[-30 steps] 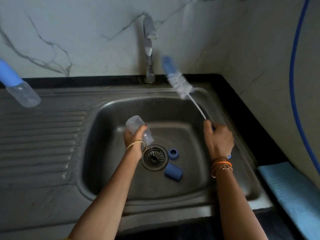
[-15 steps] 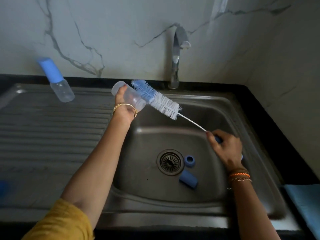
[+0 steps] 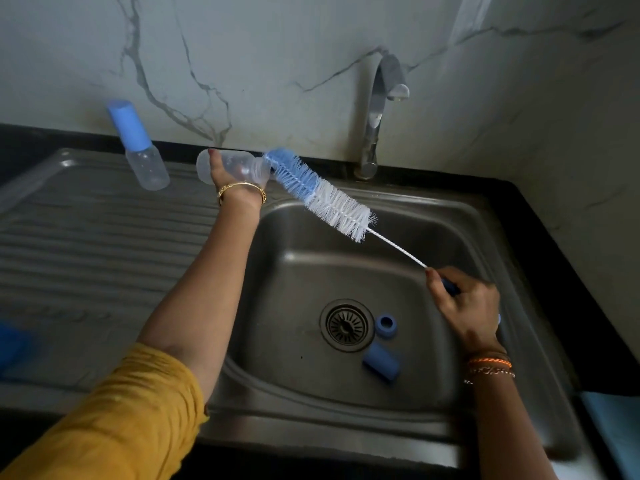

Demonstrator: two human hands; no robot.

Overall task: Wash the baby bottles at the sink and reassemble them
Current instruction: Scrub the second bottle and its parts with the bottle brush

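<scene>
**Brush tip meets the bottle mouth**

Since the earlier frame we have brought the long blue-and-white bristle bottle brush (image 3: 320, 192) closer, so its blue tip now touches the mouth of the clear plastic baby bottle (image 3: 235, 167). Our left hand (image 3: 239, 183) is wrapped round that bottle, holding it on its side above the back edge of the steel sink (image 3: 485, 244), mouth turned towards the brush so the bristles can slide straight in. Our right hand (image 3: 464, 306) is clamped on the brush's blue handle over the right side of the basin, the twisted wire stem running up and left to the bristles. The hands are well apart, joined only by the brush.

Inside the basin, just right of the round drain strainer (image 3: 346, 325), lie a small blue screw ring (image 3: 385, 325) and a blue cylindrical cap (image 3: 382, 365); we see no standing water. A second clear bottle with a blue cap (image 3: 140, 147) stands on the ribbed drainboard near its back edge, seemingly still assembled. The curved chrome tap (image 3: 375, 112) shows no flow.
</scene>
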